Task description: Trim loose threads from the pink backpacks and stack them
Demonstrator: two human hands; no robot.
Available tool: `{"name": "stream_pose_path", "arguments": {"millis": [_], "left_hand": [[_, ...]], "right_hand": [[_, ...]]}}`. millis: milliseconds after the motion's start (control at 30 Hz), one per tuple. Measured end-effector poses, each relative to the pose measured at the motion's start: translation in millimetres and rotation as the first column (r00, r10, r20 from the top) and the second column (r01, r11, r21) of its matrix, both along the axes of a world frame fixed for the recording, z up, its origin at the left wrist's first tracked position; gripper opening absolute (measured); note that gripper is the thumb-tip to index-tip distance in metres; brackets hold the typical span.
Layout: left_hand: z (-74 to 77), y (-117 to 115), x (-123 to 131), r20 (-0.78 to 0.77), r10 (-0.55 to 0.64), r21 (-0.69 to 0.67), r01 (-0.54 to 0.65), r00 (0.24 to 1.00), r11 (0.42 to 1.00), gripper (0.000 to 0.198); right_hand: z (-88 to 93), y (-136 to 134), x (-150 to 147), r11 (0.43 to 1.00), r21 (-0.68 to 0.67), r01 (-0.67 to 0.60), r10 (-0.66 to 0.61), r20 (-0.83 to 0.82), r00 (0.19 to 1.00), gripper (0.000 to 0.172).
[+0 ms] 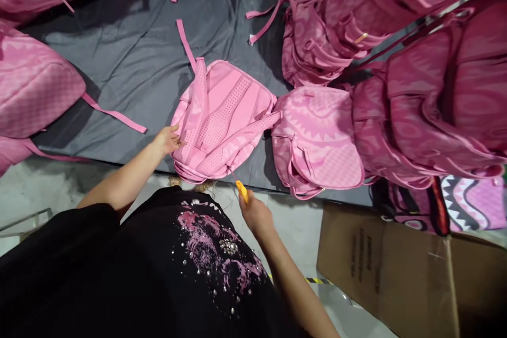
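Observation:
A pink backpack (pixel 227 111) lies on the grey cloth with its back panel and shoulder straps facing up. At its left edge is my left hand (pixel 168 140), fingers apart and touching the bag's side. My right hand (pixel 256 214) is closed around a yellow-handled tool (pixel 241 190) with a thin metal tip. That tip points at the backpack's near edge, close to the lower end of a strap; whether it touches is too small to tell. Beside the bag on the right, another pink backpack (pixel 317 137) lies with its patterned front up.
The grey cloth-covered table (pixel 114 74) ends just in front of me. More pink backpacks (pixel 428 100) crowd the right, and others (pixel 37 82) stand at the left. Below the table's right side is a cardboard box (pixel 368 264), with a black-and-pink bag (pixel 420 206) above it.

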State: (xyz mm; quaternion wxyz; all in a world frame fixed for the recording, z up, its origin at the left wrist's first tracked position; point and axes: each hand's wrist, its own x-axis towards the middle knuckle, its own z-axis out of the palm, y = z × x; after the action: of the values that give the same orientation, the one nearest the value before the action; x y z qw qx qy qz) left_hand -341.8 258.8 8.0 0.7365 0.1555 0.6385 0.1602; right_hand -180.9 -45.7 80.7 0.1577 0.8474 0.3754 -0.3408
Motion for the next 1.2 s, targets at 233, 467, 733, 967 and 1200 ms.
{"name": "stream_pose_path", "arguments": {"millis": [233,467,733,967,1200], "left_hand": [[-11.1,4.0,-10.4,0.250,-0.104,-0.120,0.137,0.963,0.983,0.025],[-22.8,3.7,-8.4,0.386,-0.216,-0.146,0.291,0.897,0.946,0.035],[-22.2,13.3,-17.2,0.550,-0.212,-0.102,0.316,0.808,0.943,0.038],[-25.7,7.8,-15.3,0.624,-0.206,-0.054,0.305,0.754,0.951,0.041],[-23.9,11.0,-1.0,0.592,-0.203,-0.010,0.259,0.780,0.966,0.038]], "right_hand": [[-38.7,6.8,-40.9,0.998,0.049,-0.043,0.038,0.099,0.994,0.034],[-42.0,39.0,-55.9,0.983,0.164,-0.084,0.084,0.008,0.996,0.033],[-55.7,50.0,-53.3,0.976,0.190,-0.103,0.087,0.090,0.992,0.038],[-81.0,36.3,-33.7,0.988,0.150,0.033,-0.079,0.315,0.946,0.043],[-78.2,28.1,-9.1,0.951,0.309,-0.029,-0.018,0.148,0.989,0.058]]}}
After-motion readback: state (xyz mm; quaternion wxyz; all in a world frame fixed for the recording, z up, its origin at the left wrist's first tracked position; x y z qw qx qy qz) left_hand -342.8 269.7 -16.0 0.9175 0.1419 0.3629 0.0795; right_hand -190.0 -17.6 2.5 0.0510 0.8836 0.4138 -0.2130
